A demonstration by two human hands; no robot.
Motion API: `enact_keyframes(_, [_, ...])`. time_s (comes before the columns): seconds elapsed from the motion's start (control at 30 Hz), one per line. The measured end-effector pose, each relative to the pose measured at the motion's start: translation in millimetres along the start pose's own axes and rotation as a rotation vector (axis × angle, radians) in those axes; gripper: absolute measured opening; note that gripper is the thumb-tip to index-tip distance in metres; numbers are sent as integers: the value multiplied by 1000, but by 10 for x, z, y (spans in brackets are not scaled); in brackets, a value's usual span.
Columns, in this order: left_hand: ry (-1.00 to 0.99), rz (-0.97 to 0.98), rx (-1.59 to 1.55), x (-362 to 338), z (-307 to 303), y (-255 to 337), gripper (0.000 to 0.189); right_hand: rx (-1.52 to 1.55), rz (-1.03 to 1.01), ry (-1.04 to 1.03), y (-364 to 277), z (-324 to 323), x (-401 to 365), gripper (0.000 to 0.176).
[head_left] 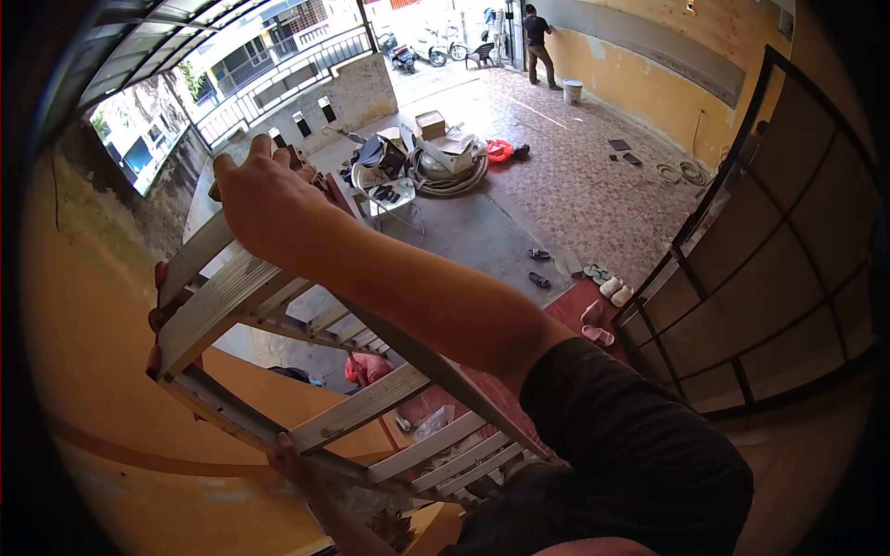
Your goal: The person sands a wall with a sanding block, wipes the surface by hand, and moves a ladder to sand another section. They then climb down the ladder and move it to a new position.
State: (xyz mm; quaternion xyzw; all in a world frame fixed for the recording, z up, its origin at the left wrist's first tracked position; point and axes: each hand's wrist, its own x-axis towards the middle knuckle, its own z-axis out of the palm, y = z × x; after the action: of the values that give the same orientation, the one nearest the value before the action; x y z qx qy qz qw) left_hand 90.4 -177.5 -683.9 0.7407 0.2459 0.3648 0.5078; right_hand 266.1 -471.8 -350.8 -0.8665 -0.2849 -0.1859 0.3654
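Note:
I look down from high on an aluminium ladder (357,408) with red end caps, leaning against a yellow wall. My right hand (264,199), on a bare arm with a black sleeve, is closed over the ladder's top end. My left hand (286,456) grips the ladder's lower side rail from beneath; only its fingers and part of the forearm show. The rungs run down towards the ground between my arms.
Far below are a white chair (389,199), cardboard boxes (431,125), coiled hose (454,181) and several sandals (607,287). A black metal gate (779,259) stands at the right. A person (538,42) stands by the far wall near a bucket (573,91).

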Motion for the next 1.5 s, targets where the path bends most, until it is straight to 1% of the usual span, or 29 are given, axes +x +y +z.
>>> enact_keyframes(0.07, [-11, 12, -7, -11, 39, 57, 43, 10, 13, 37, 21, 31, 19, 46])
enact_keyframes(0.13, [31, 27, -49, -57, 86, 168, 43, -18, 9, 19, 0, -5, -7, 38])
enact_keyframes(0.23, [37, 70, -27, -24, 73, 90, 45, 48, 32, 18, 1, 17, 16, 40])
enact_keyframes(0.27, [38, 74, -31, -17, 51, 76, 45, 62, 41, 38, 10, 55, 32, 44])
enact_keyframes(0.33, [-70, -82, -25, -25, -6, 169, 53, 35, 44, 40, -17, 42, 5, 46])
enact_keyframes(0.4, [-40, -50, -19, -27, 12, 153, 51, -7, 37, 39, -16, 46, 19, 53])
enact_keyframes(0.47, [-22, -12, -6, -5, 19, 198, 50, -12, 33, 44, -15, 63, 37, 54])
enact_keyframes(0.5, [-40, -32, -2, -50, 15, 295, 50, -23, 32, 39, -16, 64, 36, 56])
enact_keyframes(0.53, [-60, -52, 2, -66, 29, 360, 51, -37, 36, 56, -16, 83, 49, 61])
enact_keyframes(0.67, [-42, -26, 28, -14, 33, 262, 51, -48, 35, 59, -24, 101, 53, 65])
enact_keyframes(0.77, [13, 27, -36, -46, 87, 303, 52, -52, 9, 51, -19, 88, 36, 63])
enact_keyframes(0.87, [69, -39, -30, -92, 80, 353, 50, -36, -12, 45, -8, 79, 38, 60])
enact_keyframes(0.93, [-5, -17, 13, -130, 81, 468, 49, -33, -22, 35, -11, 49, 15, 59])
enact_keyframes(1.0, [16, -18, 3, -126, 103, 468, 48, -31, -24, 28, -15, 39, 15, 58])
enact_keyframes(1.13, [46, 7, -7, -73, 74, 312, 47, -21, -41, 37, -9, 33, -8, 56])
enact_keyframes(1.3, [19, 9, 14, -48, 16, 220, 46, -47, -76, 17, 11, 63, 0, 58])
enact_keyframes(1.37, [28, 9, 4, -60, 48, 230, 46, -66, -123, 59, 37, 134, 25, 63])
enact_keyframes(1.43, [62, 37, -59, -69, 47, 193, 49, -62, -140, 88, 34, 106, 20, 62])
enact_keyframes(1.47, [55, 42, -53, 31, -35, -30, 49, -102, -139, -17, 9, 52, 23, 60])
enact_keyframes(1.5, [80, 190, 51, 173, -174, -364, 50, -146, -135, -124, -22, -31, -11, 58])
